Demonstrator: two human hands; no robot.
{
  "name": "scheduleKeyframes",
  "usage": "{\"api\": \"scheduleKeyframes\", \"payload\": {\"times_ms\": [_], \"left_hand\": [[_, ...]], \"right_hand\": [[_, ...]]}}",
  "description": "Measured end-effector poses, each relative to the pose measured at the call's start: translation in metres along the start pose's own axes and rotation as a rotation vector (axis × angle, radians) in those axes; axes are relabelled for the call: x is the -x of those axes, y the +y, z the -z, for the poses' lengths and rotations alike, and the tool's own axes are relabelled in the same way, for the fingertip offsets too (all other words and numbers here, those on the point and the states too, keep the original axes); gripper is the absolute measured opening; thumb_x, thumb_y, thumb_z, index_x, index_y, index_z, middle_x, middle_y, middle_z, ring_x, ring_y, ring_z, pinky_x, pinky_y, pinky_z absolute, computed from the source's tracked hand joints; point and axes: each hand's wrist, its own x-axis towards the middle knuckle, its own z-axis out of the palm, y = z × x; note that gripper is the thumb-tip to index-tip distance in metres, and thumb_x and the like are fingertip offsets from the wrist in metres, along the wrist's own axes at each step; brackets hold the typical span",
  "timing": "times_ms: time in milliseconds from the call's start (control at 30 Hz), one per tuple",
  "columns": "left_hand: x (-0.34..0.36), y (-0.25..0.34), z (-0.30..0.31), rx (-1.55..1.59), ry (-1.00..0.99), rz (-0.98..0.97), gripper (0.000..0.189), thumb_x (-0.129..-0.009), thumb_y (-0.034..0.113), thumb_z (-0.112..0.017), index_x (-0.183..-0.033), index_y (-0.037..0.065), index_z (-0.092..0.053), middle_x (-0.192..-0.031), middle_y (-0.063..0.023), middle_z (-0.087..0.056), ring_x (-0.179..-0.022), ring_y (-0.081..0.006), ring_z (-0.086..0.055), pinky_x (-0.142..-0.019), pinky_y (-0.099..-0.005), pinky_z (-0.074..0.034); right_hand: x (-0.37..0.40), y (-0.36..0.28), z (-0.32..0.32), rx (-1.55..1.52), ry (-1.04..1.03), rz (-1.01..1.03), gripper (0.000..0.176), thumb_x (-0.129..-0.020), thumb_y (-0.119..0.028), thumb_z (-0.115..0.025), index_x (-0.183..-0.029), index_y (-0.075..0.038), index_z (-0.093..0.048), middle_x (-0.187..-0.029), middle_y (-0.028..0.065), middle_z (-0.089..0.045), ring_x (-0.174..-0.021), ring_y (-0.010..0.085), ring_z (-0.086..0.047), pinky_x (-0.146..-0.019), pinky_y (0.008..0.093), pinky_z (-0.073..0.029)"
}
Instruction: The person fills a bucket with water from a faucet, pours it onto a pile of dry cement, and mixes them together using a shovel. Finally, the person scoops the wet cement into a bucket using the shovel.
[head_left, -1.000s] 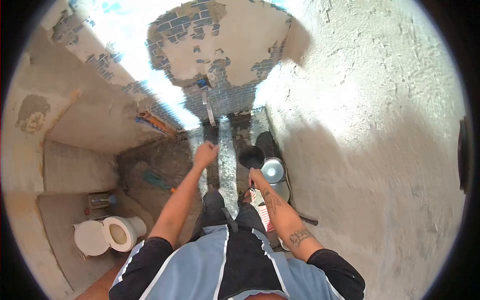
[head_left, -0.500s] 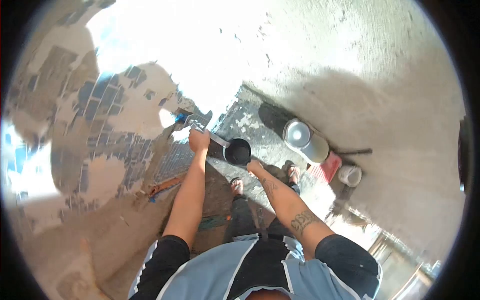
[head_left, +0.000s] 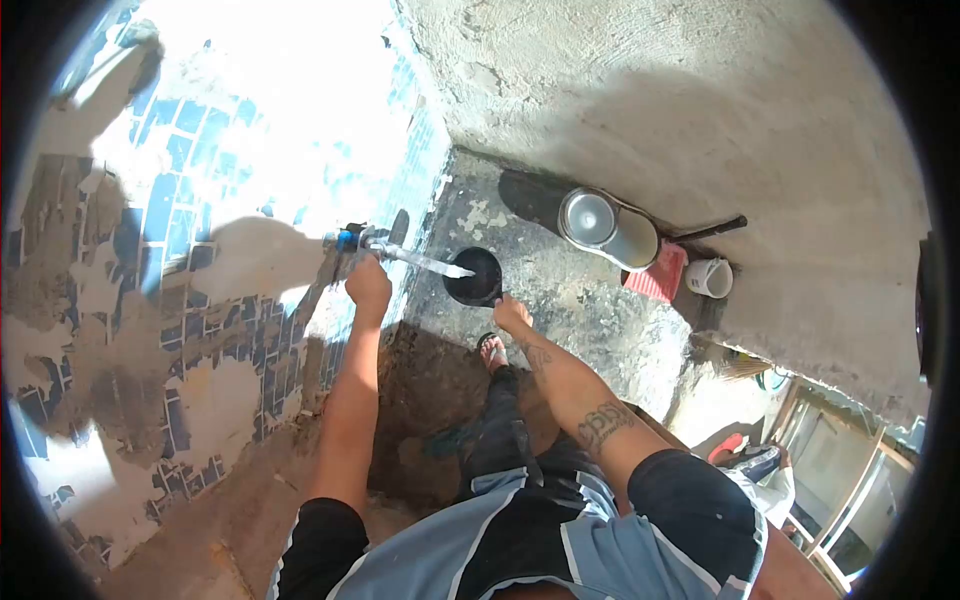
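Note:
A round black dipper (head_left: 471,290) hangs over the concrete floor, its short handle closed in my right hand (head_left: 514,314). My left hand (head_left: 370,287) is closed at the tap (head_left: 372,242) on the left wall, just beside a blue fitting (head_left: 347,240). From the tap a whitish stream of water (head_left: 425,262) runs down to the right into the dipper. The fingers of my left hand are partly hidden from this angle. How full the dipper is cannot be made out in its dark inside.
Along the right wall stand a lidded bucket (head_left: 590,217), a red crate-like item (head_left: 657,275), a white pail (head_left: 709,278) and a dark stick (head_left: 712,228). Blue tiles (head_left: 190,190) partly cover the left wall. A wooden frame (head_left: 850,490) shows at lower right.
The view has shifted, and the stream now reaches into the middle of the dipper instead of ending near its rim. Both hands keep their holds. Only one foot shows now.

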Motion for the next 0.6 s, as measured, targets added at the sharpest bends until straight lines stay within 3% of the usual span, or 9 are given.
{"api": "scheduleKeyframes", "payload": {"times_ms": [133,333,433,533,600], "left_hand": [[-0.011,-0.009,-0.014,-0.064,-0.043,0.018,0.009,-0.080,0.009,-0.055,-0.086,0.005,-0.061,-0.084,-0.0172,-0.067,-0.079,-0.0339,-0.067,-0.065,-0.0444,-0.053],[-0.020,-0.008,-0.005,-0.133,-0.142,-0.133,0.016,-0.083,0.006,-0.050,-0.081,0.003,-0.066,-0.086,-0.0188,-0.066,-0.084,-0.0347,-0.066,-0.069,-0.0441,-0.054],[-0.026,-0.010,-0.002,-0.132,-0.096,-0.110,0.011,-0.077,0.009,-0.059,-0.079,0.002,-0.066,-0.084,-0.0207,-0.066,-0.079,-0.0373,-0.065,-0.072,-0.0469,-0.052],[-0.023,-0.011,0.000,-0.154,-0.101,-0.173,0.014,-0.074,0.004,-0.054,-0.079,0.001,-0.067,-0.085,-0.0210,-0.066,-0.080,-0.0375,-0.065,-0.072,-0.0473,-0.052],[-0.023,-0.011,0.003,-0.183,-0.104,-0.216,0.019,-0.081,0.008,-0.051,-0.078,0.003,-0.068,-0.086,-0.0184,-0.067,-0.083,-0.0343,-0.066,-0.070,-0.0454,-0.054]], "right_hand": [[0.000,0.002,0.002,-0.032,0.046,0.015,0.040,-0.092,-0.034,-0.036,-0.123,-0.014,-0.051,-0.120,0.0181,-0.058,-0.114,0.0388,-0.052,-0.092,0.0506,-0.040],[0.009,0.003,0.004,-0.056,0.066,-0.008,0.040,-0.090,-0.036,-0.038,-0.119,-0.012,-0.054,-0.118,0.0173,-0.059,-0.112,0.0373,-0.053,-0.093,0.0509,-0.040],[0.013,0.000,0.005,-0.049,0.083,0.002,0.040,-0.090,-0.036,-0.038,-0.117,-0.012,-0.055,-0.118,0.0173,-0.059,-0.112,0.0369,-0.054,-0.092,0.0505,-0.041],[0.018,-0.001,0.005,-0.032,0.075,0.005,0.040,-0.090,-0.036,-0.039,-0.117,-0.012,-0.055,-0.117,0.0174,-0.059,-0.112,0.0367,-0.054,-0.092,0.0503,-0.041],[0.020,-0.004,0.006,-0.016,0.088,0.002,0.040,-0.090,-0.036,-0.039,-0.117,-0.012,-0.055,-0.116,0.0178,-0.060,-0.111,0.0368,-0.055,-0.092,0.0500,-0.041]]}}
